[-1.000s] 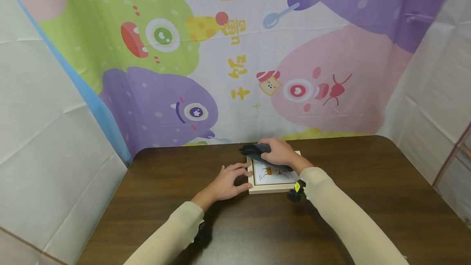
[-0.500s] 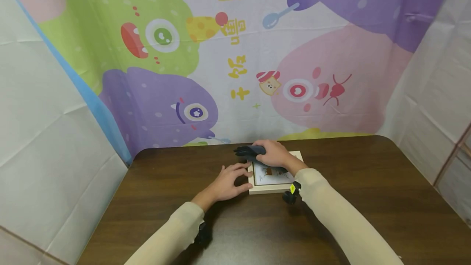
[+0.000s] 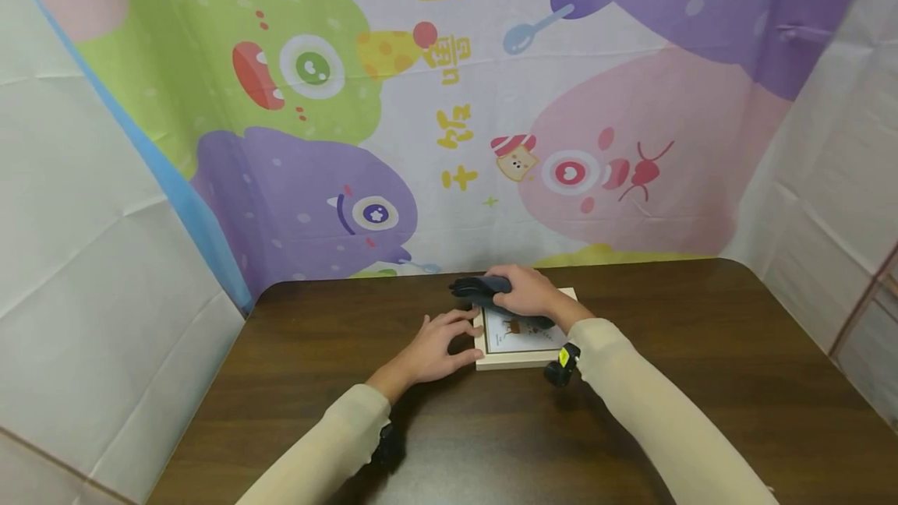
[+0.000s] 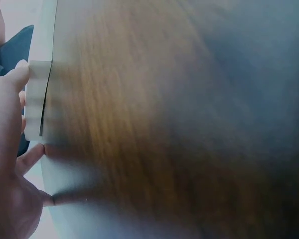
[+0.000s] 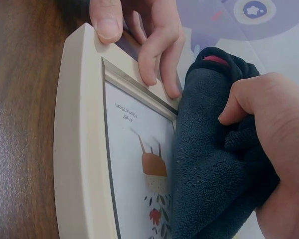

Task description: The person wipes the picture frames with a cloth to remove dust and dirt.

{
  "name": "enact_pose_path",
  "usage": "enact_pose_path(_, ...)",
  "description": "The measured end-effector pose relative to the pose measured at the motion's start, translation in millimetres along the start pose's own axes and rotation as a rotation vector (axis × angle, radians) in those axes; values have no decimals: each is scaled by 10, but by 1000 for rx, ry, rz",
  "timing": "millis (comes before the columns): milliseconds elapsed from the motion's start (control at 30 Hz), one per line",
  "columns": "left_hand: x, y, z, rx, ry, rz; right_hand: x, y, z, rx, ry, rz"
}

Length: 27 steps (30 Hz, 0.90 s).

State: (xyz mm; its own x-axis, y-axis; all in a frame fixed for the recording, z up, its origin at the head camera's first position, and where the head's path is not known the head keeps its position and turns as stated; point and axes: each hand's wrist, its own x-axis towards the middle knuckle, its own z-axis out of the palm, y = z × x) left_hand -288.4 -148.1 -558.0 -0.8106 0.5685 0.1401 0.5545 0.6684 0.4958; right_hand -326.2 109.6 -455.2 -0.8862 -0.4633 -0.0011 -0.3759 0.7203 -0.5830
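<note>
A pale wooden picture frame (image 3: 515, 363) lies flat on the dark brown table. Behind its glass, the right wrist view shows a printed card (image 5: 152, 164) with a brown animal and leaves. My right hand (image 3: 532, 292) grips a bunched dark blue-grey cloth (image 5: 209, 144), thumb pressed into its folds, and the cloth lies across the far part of the glass. On the frame's left border rest the spread thumb and fingertips of my left hand (image 3: 436, 347). In the left wrist view that hand (image 4: 10, 129) sits along the frame's edge (image 4: 38, 99). The cloth hides the far part of the picture.
A curtain (image 3: 449, 240) printed with cartoon monsters hangs right behind the table's far edge. White sheeting (image 3: 105, 240) stands at both sides. The brown tabletop (image 3: 456, 443) stretches in front of the frame. Each wrist wears a small black camera (image 3: 559, 369).
My right hand slid left across the glass with the cloth, then came back slightly right. The left hand and the picture frame stayed in place.
</note>
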Motion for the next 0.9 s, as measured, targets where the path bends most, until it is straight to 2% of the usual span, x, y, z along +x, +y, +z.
enact_pose_path(200,-9,30,-9,7,6,1,14,79,-51,14,-17,-19)
enact_pose_path(300,-12,41,-12,2,8,-3,94,274,-27,7,-21,-35)
enact_pose_path(400,-15,49,-16,-4,9,-7,253,620,68,-30,15,-73)
enact_pose_path(500,-11,43,-13,-4,9,-7,275,766,50,-56,22,-84)
enact_pose_path(633,-8,32,-7,6,5,-13,33,542,-174,-41,-7,-55)
enact_pose_path(700,-8,26,-2,10,3,-18,-32,529,-237,-38,-7,-48)
enact_pose_path(800,-6,15,8,10,-3,-23,-12,761,-242,-41,10,-78)
enact_pose_path(900,-5,7,13,15,-5,-22,87,1113,-198,-37,34,-97)
